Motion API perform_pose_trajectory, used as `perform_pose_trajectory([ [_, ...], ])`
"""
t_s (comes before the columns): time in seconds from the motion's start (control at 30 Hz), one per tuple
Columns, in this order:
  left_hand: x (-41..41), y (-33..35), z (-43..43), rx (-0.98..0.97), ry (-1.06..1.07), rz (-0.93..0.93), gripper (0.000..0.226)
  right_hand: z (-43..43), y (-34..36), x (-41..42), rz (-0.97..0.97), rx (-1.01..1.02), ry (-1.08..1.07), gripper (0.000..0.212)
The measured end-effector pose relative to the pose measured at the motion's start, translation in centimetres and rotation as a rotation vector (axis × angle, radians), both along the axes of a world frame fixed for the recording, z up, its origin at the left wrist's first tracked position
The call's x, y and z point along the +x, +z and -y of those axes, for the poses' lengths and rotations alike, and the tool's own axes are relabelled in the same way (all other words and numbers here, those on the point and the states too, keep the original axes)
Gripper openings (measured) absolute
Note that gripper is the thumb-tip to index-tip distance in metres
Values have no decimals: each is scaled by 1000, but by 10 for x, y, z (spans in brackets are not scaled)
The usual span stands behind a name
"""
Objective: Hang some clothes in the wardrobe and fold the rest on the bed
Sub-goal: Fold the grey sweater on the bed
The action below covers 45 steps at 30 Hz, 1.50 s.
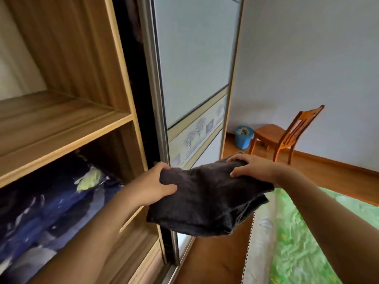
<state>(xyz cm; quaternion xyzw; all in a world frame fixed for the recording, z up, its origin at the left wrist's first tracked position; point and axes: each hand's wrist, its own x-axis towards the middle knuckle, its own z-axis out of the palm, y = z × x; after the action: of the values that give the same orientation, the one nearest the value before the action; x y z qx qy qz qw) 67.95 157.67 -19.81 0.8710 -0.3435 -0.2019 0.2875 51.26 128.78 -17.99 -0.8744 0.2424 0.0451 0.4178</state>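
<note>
Dark grey fabric, a folded garment (205, 201), is held in the air in front of the wardrobe (123, 64), with the bed (307, 232) just to its right. The left hand (155, 183) grips its left edge, thumb on top. The right hand (252, 167) curls over its far corner.

Judged step: a folded piece being carried for putting away. The next move calls for keeping it level so the folds hold.

No brand, label or legible writing is seen. The sliding door (194, 68) bears only a band of tree pictures.

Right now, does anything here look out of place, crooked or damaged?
Nothing looks damaged or spilled. Only small things: the folded dark garment, held by the left hand and right hand, has layers that do not line up at the corner nearest the bed, and the blue bedding lies bundled loosely in the lower wardrobe compartment.
</note>
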Motion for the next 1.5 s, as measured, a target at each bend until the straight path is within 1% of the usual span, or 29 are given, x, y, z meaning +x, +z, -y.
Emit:
perform_pose_trajectory([
  [0.2, -3, 5, -73, 10, 114, 46, 52, -52, 2, 36, -36, 11, 98, 45],
  [0.33, -14, 10, -107, -25, 156, 39, 51, -82, 11, 43, -52, 9, 146, 36],
  [0.47, -27, 28, -131, -66, 179, 62, 52, -104, 33, 35, -16, -5, 168, 32],
  [0.6, -38, 63, -152, -88, 209, 96, 62, -124, 65, 32, 70, -30, 204, 31],
  [0.67, -40, 82, -160, -112, 226, 119, 65, -134, 85, 34, 103, -42, 222, 34],
  [0.7, -41, 91, -163, -129, 235, 123, 64, -138, 94, 36, 113, -36, 233, 39],
  [0.77, -41, 111, -169, -168, 255, 123, 53, -143, 113, 40, 134, -21, 260, 54],
  [0.83, -40, 133, -176, -183, 281, 156, 44, -148, 131, 47, 170, -9, 299, 61],
  [0.87, -40, 146, -180, -180, 295, 189, 42, -150, 141, 51, 198, -3, 321, 60],
  [0.97, -37, 184, -198, -196, 371, 261, 40, -159, 171, 64, 294, 15, 391, 45],
  [1.0, -36, 196, -204, -207, 397, 263, 40, -162, 180, 70, 317, 29, 416, 44],
  [1.07, -34, 213, -216, -223, 448, 233, 41, -169, 196, 85, 354, 36, 466, 50],
  [1.1, -31, 218, -222, -231, 472, 225, 40, -173, 203, 94, 373, 32, 488, 49],
  [1.23, -14, 220, -241, -277, 607, 237, 31, -189, 213, 145, 454, 20, 552, 34],
  [1.3, -5, 215, -248, -291, 675, 246, 28, -199, 212, 175, 476, 31, 577, 31],
  [1.43, 18, 198, -258, -258, 853, 314, 46, -218, 200, 235, 515, 96, 614, 33],
  [1.5, 32, 189, -261, -294, 931, 327, 49, -227, 193, 266, 540, 102, 634, 31],
])
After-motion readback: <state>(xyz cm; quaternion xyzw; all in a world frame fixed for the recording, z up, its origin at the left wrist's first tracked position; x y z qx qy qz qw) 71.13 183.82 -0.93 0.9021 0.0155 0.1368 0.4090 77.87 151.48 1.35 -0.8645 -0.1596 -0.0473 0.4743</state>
